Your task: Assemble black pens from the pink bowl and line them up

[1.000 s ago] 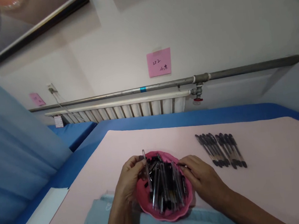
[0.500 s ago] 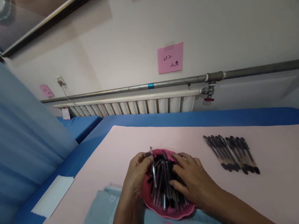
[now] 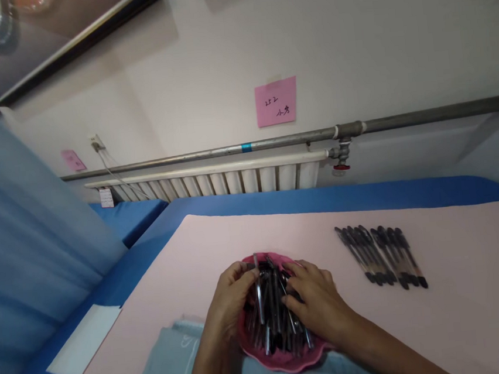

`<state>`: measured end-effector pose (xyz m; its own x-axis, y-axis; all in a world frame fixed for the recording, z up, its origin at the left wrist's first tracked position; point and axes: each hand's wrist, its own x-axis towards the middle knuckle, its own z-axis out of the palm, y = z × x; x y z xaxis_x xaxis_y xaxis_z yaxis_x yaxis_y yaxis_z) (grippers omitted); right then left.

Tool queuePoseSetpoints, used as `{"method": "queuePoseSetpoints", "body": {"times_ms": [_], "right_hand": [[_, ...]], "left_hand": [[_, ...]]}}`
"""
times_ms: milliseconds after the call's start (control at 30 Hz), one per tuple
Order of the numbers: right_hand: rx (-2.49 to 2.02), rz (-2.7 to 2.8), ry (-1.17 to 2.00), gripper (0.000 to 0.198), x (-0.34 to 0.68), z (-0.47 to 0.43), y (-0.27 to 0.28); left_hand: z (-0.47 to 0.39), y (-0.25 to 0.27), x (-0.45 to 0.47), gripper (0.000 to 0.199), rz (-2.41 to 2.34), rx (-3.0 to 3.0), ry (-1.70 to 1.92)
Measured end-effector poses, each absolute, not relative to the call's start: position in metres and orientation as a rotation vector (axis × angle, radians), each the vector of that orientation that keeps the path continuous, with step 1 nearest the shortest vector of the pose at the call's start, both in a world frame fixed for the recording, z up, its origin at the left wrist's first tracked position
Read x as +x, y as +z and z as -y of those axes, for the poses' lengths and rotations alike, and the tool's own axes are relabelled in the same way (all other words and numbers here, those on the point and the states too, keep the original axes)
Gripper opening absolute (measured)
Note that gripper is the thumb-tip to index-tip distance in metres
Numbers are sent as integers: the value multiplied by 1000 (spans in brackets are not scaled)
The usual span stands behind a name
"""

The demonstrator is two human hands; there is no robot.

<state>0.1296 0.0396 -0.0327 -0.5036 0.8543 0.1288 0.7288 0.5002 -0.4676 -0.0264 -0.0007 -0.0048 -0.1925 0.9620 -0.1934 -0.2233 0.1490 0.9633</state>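
A pink scalloped bowl (image 3: 288,366) holds a heap of pen parts (image 3: 274,311), clear tubes and black pieces. My left hand (image 3: 227,301) is at its left rim, thumb and fingers pinched on a clear pen barrel (image 3: 260,306) held nearly upright over the heap. On the right side of the bowl, my right hand (image 3: 317,301) reaches in with curled fingers; thumb and forefinger close on a thin pen part (image 3: 289,309), partly hidden by the fingers. Black-capped pens (image 3: 366,255) lie side by side in two groups right of the bowl.
A pink sheet (image 3: 459,261) covers the blue padded table (image 3: 365,196). Light-blue patterned cloth (image 3: 171,359) lies at the near edge, under the bowl's front. White paper (image 3: 85,341) rests at the left beside a blue curtain (image 3: 37,231). A radiator (image 3: 231,181) and pipe run behind.
The fingers of my right hand have drawn closer together among the pen parts. My left hand keeps hold of the clear barrel. The whole view has shifted slightly.
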Motion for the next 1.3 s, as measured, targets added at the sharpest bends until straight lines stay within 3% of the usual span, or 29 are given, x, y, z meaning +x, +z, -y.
{"method": "queuePoseSetpoints", "body": {"times_ms": [167, 400, 567, 1300], "right_hand": [[-1339, 2075, 847, 13, 133, -44, -23], [-960, 1293, 1394, 21, 145, -49, 1], [-786, 951, 1592, 19, 143, -46, 7], [-777, 1051, 1591, 17, 142, -41, 5]], "left_hand": [[2, -3, -25, 10, -1156, 719, 1282], [6, -7, -20, 9, -1080, 786, 1157], [8, -12, -17, 9, -1082, 868, 1082], [6, -9, -17, 12, -1156, 879, 1057]]}}
